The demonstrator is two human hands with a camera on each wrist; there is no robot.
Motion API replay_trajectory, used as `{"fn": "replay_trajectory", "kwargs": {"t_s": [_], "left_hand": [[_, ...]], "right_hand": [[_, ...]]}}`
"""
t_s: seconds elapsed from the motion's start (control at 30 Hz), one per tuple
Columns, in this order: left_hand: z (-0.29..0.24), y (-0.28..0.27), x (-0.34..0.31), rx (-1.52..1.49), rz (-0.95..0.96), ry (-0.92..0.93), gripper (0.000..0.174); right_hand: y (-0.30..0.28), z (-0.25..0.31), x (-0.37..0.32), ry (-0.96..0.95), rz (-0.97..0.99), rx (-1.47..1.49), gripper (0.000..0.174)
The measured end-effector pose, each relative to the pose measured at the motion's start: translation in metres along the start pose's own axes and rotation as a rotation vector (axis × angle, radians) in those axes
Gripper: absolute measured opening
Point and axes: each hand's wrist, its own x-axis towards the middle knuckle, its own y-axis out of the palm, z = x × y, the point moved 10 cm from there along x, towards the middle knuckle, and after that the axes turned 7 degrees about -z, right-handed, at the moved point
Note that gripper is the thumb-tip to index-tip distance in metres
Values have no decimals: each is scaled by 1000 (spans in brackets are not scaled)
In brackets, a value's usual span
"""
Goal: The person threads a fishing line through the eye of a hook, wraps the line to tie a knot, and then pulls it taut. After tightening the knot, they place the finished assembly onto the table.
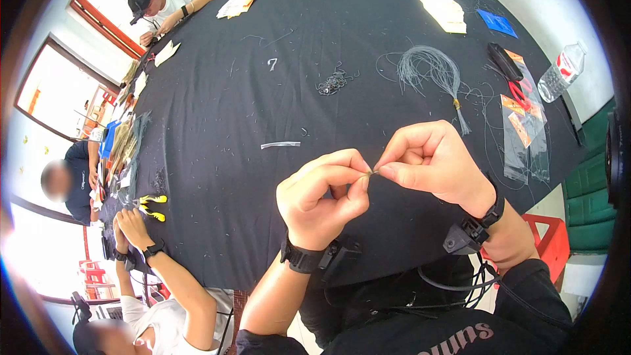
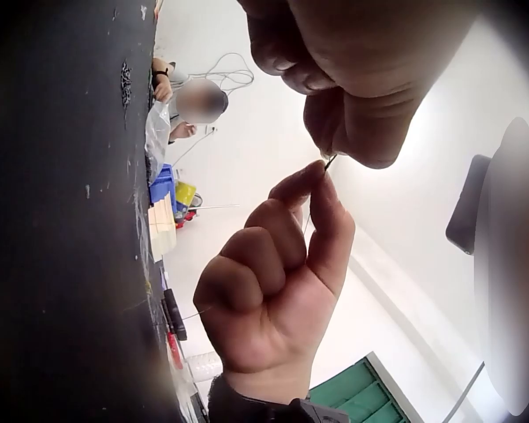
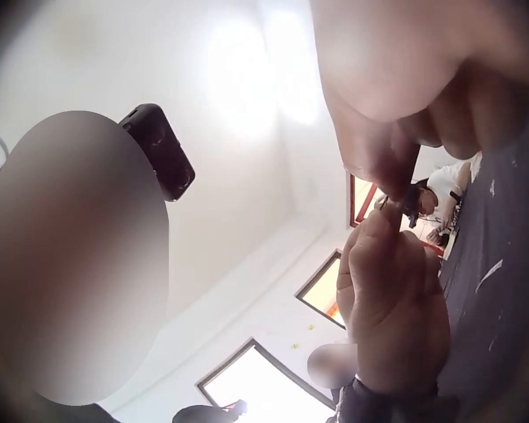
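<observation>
In the head view my left hand (image 1: pixel 325 197) and my right hand (image 1: pixel 437 164) meet fingertip to fingertip above the black-covered table. Both pinch a small thin dark piece (image 2: pixel 331 162) between thumb and index finger; most of it is hidden by the fingertips, and I cannot tell its kind. A fine line (image 2: pixel 307 222) runs down beside the right hand's fingers in the left wrist view. Beyond the hands lie a heap of dark fish hooks (image 1: pixel 333 83), a single hook (image 1: pixel 303 132), a short clear tube (image 1: pixel 280 145) and a coiled bundle of clear fishing line (image 1: pixel 430 69).
On the right are a water bottle (image 1: pixel 563 71), red-handled scissors (image 1: pixel 519 94), a black case (image 1: pixel 505 62) and clear plastic packets (image 1: pixel 526 138). Yellow-handled pliers (image 1: pixel 152 207) lie at left near another person's hands (image 1: pixel 131 229). Other people sit around the table (image 1: pixel 217 223).
</observation>
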Motion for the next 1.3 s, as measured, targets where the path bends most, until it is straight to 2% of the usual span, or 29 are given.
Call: {"fn": "replay_trajectory", "kwargs": {"t_s": [0.27,0.57,0.67,0.77,0.97,1.17,1.3], "left_hand": [[1,6,3,19,69,18,15],[33,12,-8,-276,62,-361,8],[37,14,-9,-320,59,-418,11],[36,15,-9,-303,84,-396,11],[52,20,-19,-486,90,-605,21],[54,25,-20,-410,121,-643,23],[60,34,-30,-446,236,-730,29]], "right_hand": [[-8,7,2,-73,-24,-149,7],[-11,9,2,-151,-65,-226,7],[-9,13,2,-174,-64,-240,7],[-8,9,3,-139,-60,-216,7],[-5,-2,5,-59,-30,-139,9],[-7,5,4,-113,-47,-205,9],[-7,8,4,-153,-57,-287,9]]}}
